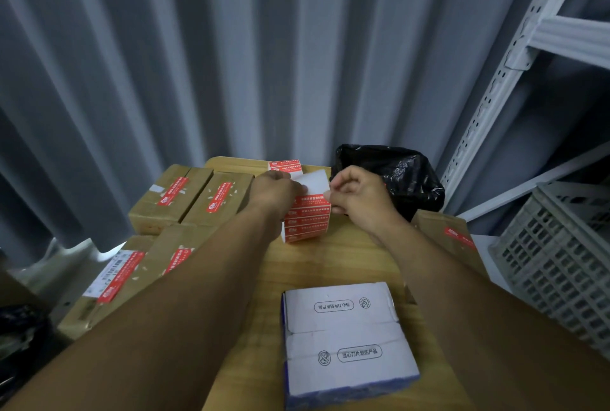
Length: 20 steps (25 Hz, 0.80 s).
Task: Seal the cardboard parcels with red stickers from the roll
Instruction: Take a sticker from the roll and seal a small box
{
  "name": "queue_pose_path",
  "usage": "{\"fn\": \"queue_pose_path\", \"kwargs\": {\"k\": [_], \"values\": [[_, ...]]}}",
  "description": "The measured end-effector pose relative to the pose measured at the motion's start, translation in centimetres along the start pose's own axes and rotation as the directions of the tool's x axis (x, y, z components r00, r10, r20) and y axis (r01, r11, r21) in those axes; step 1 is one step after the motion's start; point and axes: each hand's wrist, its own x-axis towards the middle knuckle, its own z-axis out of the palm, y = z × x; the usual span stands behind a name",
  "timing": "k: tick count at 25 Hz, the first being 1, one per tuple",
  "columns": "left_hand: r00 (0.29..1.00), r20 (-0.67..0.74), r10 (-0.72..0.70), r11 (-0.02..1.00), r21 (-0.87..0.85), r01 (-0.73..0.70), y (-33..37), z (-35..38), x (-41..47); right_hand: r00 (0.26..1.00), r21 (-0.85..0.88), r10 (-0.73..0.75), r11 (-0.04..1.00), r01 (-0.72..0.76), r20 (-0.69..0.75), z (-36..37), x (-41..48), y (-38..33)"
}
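Single view, worn on the head. Lens is aimed forward and down across the table [333,262]. The white box [346,338] is caught closest, near the bottom edge. The left hand [274,191] and right hand [358,194], pinched on the sticker strip [308,216], are seen farther off at mid-frame. Wide-angle bending is noted in the wall [231,47] and the shelf frame [501,80].

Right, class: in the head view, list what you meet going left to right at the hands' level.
Sealed cardboard parcels, left hand, strip of red stickers, right hand, black bag, grey crate.
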Motion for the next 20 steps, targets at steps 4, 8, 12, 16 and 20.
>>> {"fn": "queue_pose_path", "kwargs": {"k": [4,8,12,16,20], "values": [[0.999,-0.018,-0.029,0.999,0.018,0.03,0.2,0.2,0.5,0.998,-0.11,-0.05,0.992,0.055,0.048,0.0,0.1,0.2],[0.997,-0.066,-0.049,0.999,0.002,0.049,-0.4,0.3,1.2,0.996,-0.132,-0.085,0.988,0.086,0.019,0.5,0.5,0.5],[0.995,-0.09,-0.031,0.999,-0.01,0.03,-0.9,0.4,2.0,0.988,-0.255,-0.156,0.956,0.146,-0.021,0.7,0.6,1.0],[0.994,-0.096,-0.052,0.998,-0.043,0.048,-0.9,0.5,2.4,0.962,-0.312,-0.27,0.917,0.247,-0.031,0.9,0.6,1.3],[0.99,-0.112,-0.081,0.995,-0.074,0.073,-0.8,0.7,2.8,0.921,-0.426,-0.389,0.834,0.35,-0.005,1.0,0.5,1.5]]}}
